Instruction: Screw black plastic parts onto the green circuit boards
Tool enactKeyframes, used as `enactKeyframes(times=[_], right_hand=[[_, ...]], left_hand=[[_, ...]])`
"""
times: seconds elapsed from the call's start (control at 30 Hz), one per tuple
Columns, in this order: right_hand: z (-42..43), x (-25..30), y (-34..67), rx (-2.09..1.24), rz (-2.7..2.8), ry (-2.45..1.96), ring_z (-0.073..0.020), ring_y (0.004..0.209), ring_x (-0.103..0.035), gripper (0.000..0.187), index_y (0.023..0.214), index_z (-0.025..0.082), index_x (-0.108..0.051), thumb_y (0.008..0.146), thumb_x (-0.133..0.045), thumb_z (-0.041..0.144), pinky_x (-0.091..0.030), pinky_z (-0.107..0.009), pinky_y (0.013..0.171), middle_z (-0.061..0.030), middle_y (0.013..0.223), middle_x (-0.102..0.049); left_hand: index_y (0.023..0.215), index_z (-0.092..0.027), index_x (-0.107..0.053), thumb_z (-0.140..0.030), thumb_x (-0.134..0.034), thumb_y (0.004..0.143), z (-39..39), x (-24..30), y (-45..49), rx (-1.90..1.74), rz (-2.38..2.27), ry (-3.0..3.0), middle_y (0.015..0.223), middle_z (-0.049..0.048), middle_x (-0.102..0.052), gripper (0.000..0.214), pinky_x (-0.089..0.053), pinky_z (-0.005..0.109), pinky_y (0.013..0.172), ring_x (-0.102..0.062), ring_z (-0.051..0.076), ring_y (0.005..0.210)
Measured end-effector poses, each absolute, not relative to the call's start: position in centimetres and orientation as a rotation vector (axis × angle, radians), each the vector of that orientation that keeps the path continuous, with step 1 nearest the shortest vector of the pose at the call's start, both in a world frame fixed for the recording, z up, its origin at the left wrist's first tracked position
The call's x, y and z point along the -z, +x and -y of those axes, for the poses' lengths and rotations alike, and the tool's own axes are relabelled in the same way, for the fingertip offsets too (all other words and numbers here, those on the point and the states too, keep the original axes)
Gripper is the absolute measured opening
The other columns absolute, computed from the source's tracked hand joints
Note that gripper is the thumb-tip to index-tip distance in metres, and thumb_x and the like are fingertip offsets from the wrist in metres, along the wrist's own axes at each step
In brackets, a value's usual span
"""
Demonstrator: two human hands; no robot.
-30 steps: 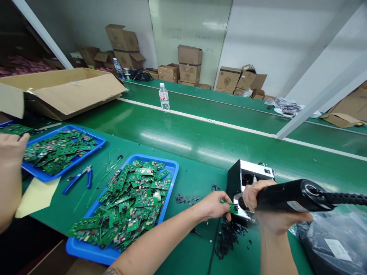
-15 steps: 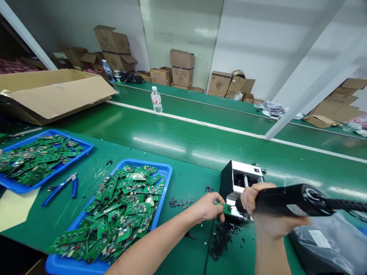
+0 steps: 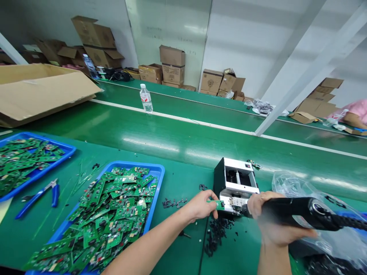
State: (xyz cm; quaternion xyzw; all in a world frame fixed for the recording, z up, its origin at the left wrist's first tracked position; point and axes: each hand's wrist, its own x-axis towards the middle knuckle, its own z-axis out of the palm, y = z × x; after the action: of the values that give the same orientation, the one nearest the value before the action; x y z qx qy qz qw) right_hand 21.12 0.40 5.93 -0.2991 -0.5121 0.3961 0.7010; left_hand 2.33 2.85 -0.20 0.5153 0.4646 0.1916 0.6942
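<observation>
Pinches circuit board (image 3: 219, 205) in left grip (image 3: 202, 206), right of lower centre, likely by one end to keep the other clear near boxy machine (image 3: 236, 188). Wraps right grip (image 3: 271, 225) round black handheld tool (image 3: 289, 212), presumably to steady its nose there.

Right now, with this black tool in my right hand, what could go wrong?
The black tool points toward the circuit board in your left hand; a slip might hurt you or the board. Your left forearm runs beside the blue tray and could knock heaped boards out. Loose black pieces near both hands might get scattered.
</observation>
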Motion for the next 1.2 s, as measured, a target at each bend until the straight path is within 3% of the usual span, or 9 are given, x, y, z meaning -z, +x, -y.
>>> enactKeyframes(times=[0.3,0.5,0.8,1.2], right_hand=[[0.1,-6.0,20.9,-0.994,1.141,-0.734,-0.0133,0.029,-0.039,0.087,0.072,0.021,-0.066,0.049,-0.033,0.098,-0.030,-0.027,0.031,0.0027,0.041,-0.046],[0.2,-7.8,19.8,-1.037,1.126,-0.641,-0.0127,0.030,-0.034,0.085,0.063,0.022,-0.060,0.050,-0.026,0.099,-0.029,-0.028,0.033,0.0038,0.038,-0.037],[-0.9,-8.9,17.2,-0.997,1.162,-0.528,-0.0135,0.029,-0.041,0.088,0.084,0.024,-0.070,0.059,-0.026,0.095,-0.035,-0.027,0.032,0.0013,0.040,-0.050],[-1.4,-7.3,17.7,-1.114,1.208,-0.513,-0.0127,0.034,-0.044,0.086,0.091,0.026,-0.069,0.061,-0.026,0.094,-0.037,-0.027,0.037,0.0024,0.045,-0.052]], left_hand=[[0.098,-0.016,-0.053,-0.026,-0.055,0.078,-2.8,0.4,2.4,-0.425,-1.038,1.126,0.061,-0.0025,-0.066,0.022,-0.019,0.018,0.043,-0.030,0.005,0.040],[0.098,-0.015,-0.054,-0.022,-0.054,0.076,-2.7,-0.6,2.3,-0.408,-1.060,1.153,0.061,-0.0021,-0.066,0.023,-0.021,0.019,0.043,-0.031,0.006,0.041],[0.097,-0.017,-0.052,-0.024,-0.051,0.078,-2.7,0.1,2.4,-0.423,-1.034,1.173,0.061,-0.0029,-0.065,0.020,-0.021,0.019,0.041,-0.028,0.006,0.040],[0.098,-0.016,-0.052,-0.025,-0.051,0.079,-2.7,0.5,2.4,-0.421,-1.026,1.177,0.063,-0.0029,-0.065,0.021,-0.020,0.018,0.041,-0.028,0.006,0.039]])
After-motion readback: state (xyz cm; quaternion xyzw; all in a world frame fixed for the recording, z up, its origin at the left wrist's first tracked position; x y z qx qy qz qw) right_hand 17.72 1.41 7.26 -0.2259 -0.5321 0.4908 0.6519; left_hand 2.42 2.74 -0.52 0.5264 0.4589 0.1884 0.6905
